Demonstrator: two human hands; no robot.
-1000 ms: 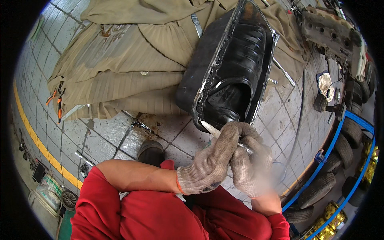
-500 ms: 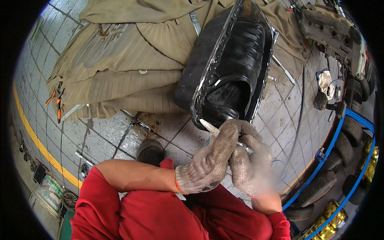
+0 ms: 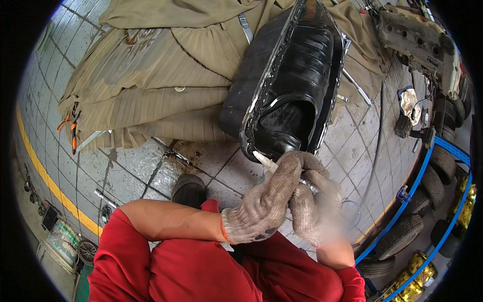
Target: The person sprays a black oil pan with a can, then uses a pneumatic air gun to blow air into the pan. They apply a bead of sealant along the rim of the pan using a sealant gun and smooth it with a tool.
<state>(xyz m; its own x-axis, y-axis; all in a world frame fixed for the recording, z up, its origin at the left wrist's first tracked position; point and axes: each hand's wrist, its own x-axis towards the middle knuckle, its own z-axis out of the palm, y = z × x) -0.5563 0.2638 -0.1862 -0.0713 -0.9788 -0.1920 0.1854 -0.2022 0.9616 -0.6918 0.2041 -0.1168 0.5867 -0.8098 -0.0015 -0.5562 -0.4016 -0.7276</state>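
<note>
A black metal oil pan [image 3: 261,90] lies open side up on a khaki cloth [image 3: 151,85], with pale sealant traces along its rim. Both my hands wear grey knit gloves. My left hand [image 3: 261,201] and my right hand [image 3: 314,211] are clasped together around a small tube. The tube's white nozzle [image 3: 264,160] touches the pan's near rim. The tube's body is hidden by the gloves. My right hand looks blurred.
Orange-handled pliers [image 3: 73,128] lie at the cloth's left edge, a wrench [image 3: 245,27] on its top. A grey engine part [image 3: 422,45] and a rag [image 3: 410,100] sit at right, tyres [image 3: 443,161] by a blue frame. My dark shoe [image 3: 188,189] rests on wet tiles.
Both hands stay closed on the tube with the nozzle at the same spot on the pan's near rim. Only slight shaking of the right hand shows.
</note>
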